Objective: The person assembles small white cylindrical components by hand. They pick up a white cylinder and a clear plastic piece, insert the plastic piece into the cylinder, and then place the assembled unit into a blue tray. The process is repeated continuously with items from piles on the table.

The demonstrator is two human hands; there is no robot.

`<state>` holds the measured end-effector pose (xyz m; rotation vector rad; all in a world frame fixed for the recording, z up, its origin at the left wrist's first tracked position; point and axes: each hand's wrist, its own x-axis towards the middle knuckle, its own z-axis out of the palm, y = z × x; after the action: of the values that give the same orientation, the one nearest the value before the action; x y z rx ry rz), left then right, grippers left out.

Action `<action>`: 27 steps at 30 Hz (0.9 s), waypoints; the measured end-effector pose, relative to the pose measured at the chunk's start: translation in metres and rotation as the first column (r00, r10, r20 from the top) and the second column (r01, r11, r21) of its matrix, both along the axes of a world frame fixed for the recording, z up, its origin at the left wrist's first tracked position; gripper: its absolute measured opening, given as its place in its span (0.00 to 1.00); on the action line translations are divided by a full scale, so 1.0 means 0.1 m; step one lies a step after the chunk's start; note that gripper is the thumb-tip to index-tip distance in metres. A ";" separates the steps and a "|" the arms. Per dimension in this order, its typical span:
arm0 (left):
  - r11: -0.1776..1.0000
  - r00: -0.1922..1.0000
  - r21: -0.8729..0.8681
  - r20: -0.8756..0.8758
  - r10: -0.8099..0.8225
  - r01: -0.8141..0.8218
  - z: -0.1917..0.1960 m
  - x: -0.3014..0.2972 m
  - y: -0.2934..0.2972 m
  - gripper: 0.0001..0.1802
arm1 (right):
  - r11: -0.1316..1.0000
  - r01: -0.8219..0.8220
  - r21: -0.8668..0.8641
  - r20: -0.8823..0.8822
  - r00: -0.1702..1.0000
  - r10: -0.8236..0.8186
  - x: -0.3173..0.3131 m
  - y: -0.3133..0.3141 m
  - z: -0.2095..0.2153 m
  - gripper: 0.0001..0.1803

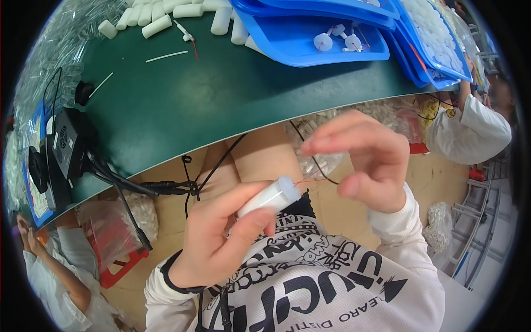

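Observation:
My left hand (213, 238) is closed around a white cylinder (264, 200), held tilted over my lap in front of the table edge. The cylinder's upper right end has a smooth, pale translucent face. From that end a thin red wire (312, 181) runs right, toward my right thumb. My right hand (376, 157) is raised just right of the cylinder, its thumb and fingers apart with a wide gap between them. Nothing shows between those fingers, and the hand does not touch the cylinder.
On the green table (182, 99) lie white foam-like cylinders (157, 26), thin white sticks (167, 56) and a small part with a red wire (186, 33). Blue trays (287, 54) hold white pieces. A black box (74, 138) with cables stands left. Other people sit at both sides.

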<state>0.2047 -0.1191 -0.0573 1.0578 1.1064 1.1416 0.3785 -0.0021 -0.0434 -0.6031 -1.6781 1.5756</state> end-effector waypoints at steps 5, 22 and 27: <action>0.970 0.957 -0.184 0.270 -0.104 0.158 0.10 -0.03 0.04 0.15 | 0.894 -0.247 0.374 0.172 0.966 0.195 0.06 0.08 -0.01 0.12; 0.987 0.938 -0.160 0.344 0.034 0.023 0.05 0.12 0.00 0.16 | 0.906 -0.035 0.422 -0.110 0.990 0.090 0.05 -0.04 -0.30 0.22; 0.971 0.979 0.141 -0.032 0.202 -0.195 -0.08 0.21 0.04 0.17 | 0.978 0.200 -0.056 -0.246 0.947 -0.208 0.14 -0.24 -0.38 0.24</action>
<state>0.2254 -0.1146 -0.0652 1.1025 1.2049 1.3743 0.3922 -0.0257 -0.0815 -0.5484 -1.3612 1.4628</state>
